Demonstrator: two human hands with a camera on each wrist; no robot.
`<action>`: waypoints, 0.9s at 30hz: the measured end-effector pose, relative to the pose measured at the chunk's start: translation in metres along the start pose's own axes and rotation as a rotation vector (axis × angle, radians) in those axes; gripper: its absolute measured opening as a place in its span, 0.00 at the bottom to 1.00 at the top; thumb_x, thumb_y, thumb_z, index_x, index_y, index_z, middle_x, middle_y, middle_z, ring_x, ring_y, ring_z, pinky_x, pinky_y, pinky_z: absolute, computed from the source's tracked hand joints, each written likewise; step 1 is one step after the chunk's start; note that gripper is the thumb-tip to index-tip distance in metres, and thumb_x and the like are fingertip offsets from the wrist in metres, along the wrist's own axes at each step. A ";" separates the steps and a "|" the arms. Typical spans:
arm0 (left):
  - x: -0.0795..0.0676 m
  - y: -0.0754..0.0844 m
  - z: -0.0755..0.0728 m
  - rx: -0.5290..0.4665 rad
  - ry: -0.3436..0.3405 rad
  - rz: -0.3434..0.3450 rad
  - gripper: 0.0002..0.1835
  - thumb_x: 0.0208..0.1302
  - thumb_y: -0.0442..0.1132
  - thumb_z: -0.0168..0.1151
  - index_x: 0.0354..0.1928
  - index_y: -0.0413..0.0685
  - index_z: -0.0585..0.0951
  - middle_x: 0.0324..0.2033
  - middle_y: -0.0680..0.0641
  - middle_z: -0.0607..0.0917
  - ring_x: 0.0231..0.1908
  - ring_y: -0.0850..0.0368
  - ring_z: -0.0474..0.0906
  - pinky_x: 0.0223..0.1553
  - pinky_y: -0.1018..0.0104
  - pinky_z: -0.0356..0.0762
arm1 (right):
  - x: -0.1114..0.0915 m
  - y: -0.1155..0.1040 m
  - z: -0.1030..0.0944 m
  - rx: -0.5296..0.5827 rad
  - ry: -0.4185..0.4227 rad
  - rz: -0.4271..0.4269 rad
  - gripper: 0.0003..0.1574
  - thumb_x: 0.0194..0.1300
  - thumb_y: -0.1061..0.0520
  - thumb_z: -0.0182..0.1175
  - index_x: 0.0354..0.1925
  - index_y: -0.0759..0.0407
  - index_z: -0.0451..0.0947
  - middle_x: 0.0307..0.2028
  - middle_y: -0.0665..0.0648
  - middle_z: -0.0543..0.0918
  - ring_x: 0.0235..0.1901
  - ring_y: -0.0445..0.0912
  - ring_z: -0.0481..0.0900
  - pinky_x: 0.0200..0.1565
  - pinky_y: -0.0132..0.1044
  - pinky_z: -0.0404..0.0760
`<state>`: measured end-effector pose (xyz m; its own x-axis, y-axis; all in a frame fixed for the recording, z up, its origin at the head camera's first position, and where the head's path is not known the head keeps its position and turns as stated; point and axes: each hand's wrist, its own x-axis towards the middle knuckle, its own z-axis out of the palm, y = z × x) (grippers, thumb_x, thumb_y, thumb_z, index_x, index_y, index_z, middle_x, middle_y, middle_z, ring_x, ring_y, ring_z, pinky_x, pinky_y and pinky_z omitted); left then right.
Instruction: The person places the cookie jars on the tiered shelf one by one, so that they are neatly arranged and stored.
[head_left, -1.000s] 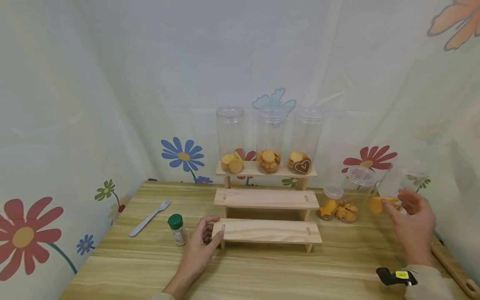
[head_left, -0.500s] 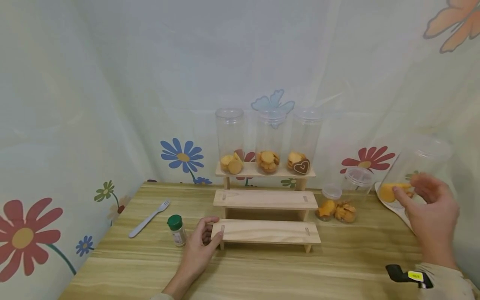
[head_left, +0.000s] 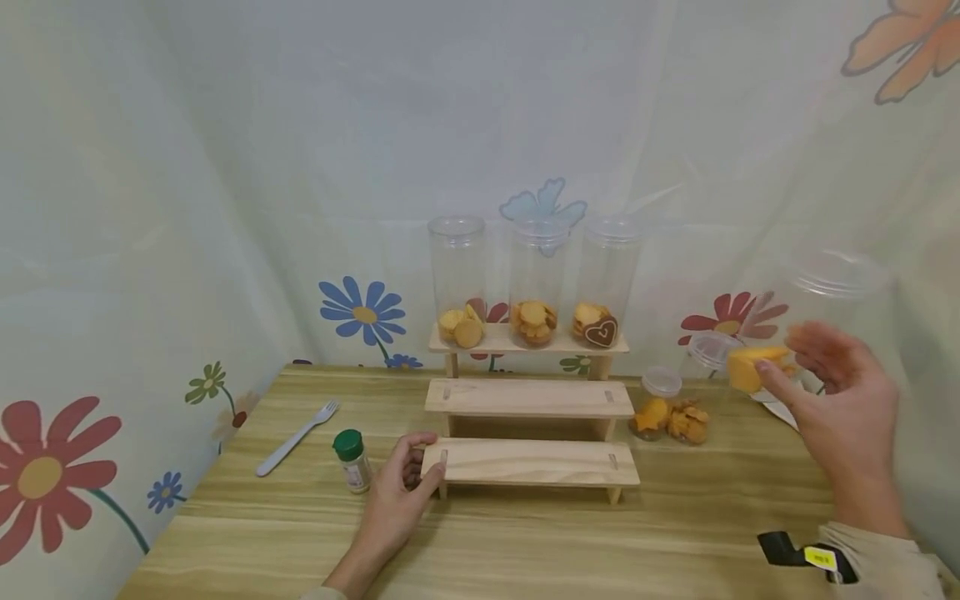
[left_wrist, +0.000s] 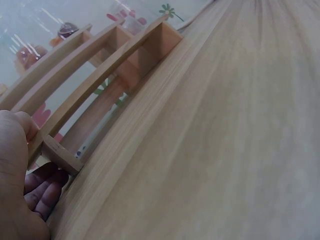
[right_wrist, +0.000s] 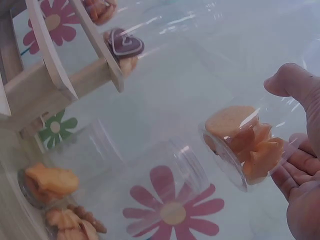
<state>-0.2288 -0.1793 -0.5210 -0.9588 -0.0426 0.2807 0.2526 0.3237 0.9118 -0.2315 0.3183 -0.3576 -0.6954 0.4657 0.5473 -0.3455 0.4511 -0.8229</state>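
Observation:
My right hand (head_left: 847, 408) grips a tall clear jar (head_left: 832, 279) with pale cookies at its bottom, raised and tilted right of the rack. The right wrist view shows the jar's cookies (right_wrist: 245, 140) beyond the thumb and curled fingers. At the left end of a three-tier wooden rack (head_left: 532, 462), my left hand (head_left: 397, 492) pinches the lowest shelf, thumb on top and fingers beneath. Three clear jars of cookies stand on the top tier, one of them with a brown heart cookie (head_left: 602, 332). Both lower tiers are bare.
Beside the rack's right end stand a small lidded jar (head_left: 660, 386) with a star cookie and a taller jar (head_left: 708, 354) of cookies. A pale spoon-like thing (head_left: 780, 408) lies behind the right hand. On the left are a green-capped shaker (head_left: 351, 462) and a light fork (head_left: 297, 437).
My right hand has lifted the jar of cookies off the table area, first rightward, then back left and up. The left hand stays on the rack.

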 end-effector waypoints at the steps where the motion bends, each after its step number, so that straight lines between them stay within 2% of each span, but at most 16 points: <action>1: 0.000 0.000 0.000 0.002 -0.001 0.002 0.23 0.77 0.40 0.73 0.69 0.56 0.81 0.41 0.51 0.89 0.41 0.58 0.86 0.45 0.66 0.82 | 0.000 -0.002 0.002 0.010 -0.015 0.002 0.40 0.64 0.68 0.80 0.71 0.55 0.82 0.53 0.37 0.87 0.53 0.34 0.84 0.57 0.17 0.76; 8: 0.001 -0.005 0.000 0.021 -0.014 -0.018 0.23 0.77 0.40 0.73 0.69 0.55 0.81 0.41 0.52 0.89 0.40 0.57 0.87 0.43 0.66 0.83 | -0.012 -0.009 0.023 0.009 -0.180 -0.075 0.39 0.68 0.64 0.79 0.73 0.56 0.79 0.59 0.40 0.87 0.57 0.33 0.83 0.58 0.17 0.76; 11: -0.001 -0.007 0.001 0.020 -0.029 -0.041 0.23 0.77 0.40 0.73 0.69 0.56 0.81 0.41 0.52 0.89 0.39 0.56 0.87 0.43 0.66 0.82 | -0.018 -0.012 0.036 0.057 -0.249 -0.112 0.39 0.68 0.66 0.78 0.74 0.57 0.78 0.60 0.43 0.87 0.58 0.35 0.83 0.58 0.19 0.77; 15: -0.001 -0.007 0.001 0.010 -0.023 -0.048 0.23 0.77 0.41 0.73 0.69 0.57 0.81 0.41 0.52 0.89 0.41 0.56 0.87 0.45 0.66 0.83 | -0.020 -0.023 0.059 0.145 -0.325 -0.158 0.39 0.67 0.68 0.78 0.73 0.61 0.78 0.61 0.46 0.88 0.59 0.39 0.84 0.61 0.21 0.77; 20: 0.002 -0.008 0.000 0.012 -0.009 -0.033 0.23 0.77 0.40 0.73 0.69 0.55 0.81 0.42 0.52 0.89 0.41 0.56 0.88 0.45 0.66 0.83 | -0.024 -0.041 0.091 0.240 -0.406 -0.195 0.40 0.66 0.70 0.78 0.73 0.65 0.77 0.60 0.45 0.88 0.59 0.43 0.85 0.63 0.24 0.78; 22: 0.003 -0.007 0.000 0.016 -0.009 -0.028 0.23 0.77 0.39 0.73 0.69 0.55 0.81 0.42 0.53 0.90 0.41 0.56 0.88 0.45 0.66 0.83 | -0.027 -0.048 0.104 0.275 -0.438 -0.198 0.39 0.66 0.71 0.77 0.73 0.66 0.77 0.60 0.45 0.87 0.60 0.45 0.85 0.64 0.25 0.78; 27: 0.003 -0.005 0.000 0.017 -0.011 -0.029 0.23 0.77 0.40 0.73 0.69 0.56 0.81 0.42 0.53 0.90 0.42 0.56 0.88 0.46 0.66 0.83 | -0.038 -0.059 0.135 0.333 -0.508 -0.177 0.40 0.67 0.69 0.78 0.73 0.65 0.76 0.64 0.53 0.85 0.62 0.50 0.84 0.65 0.27 0.78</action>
<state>-0.2332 -0.1812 -0.5249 -0.9670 -0.0422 0.2511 0.2226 0.3384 0.9143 -0.2696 0.1712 -0.3502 -0.7936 -0.0506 0.6063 -0.6037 0.1895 -0.7744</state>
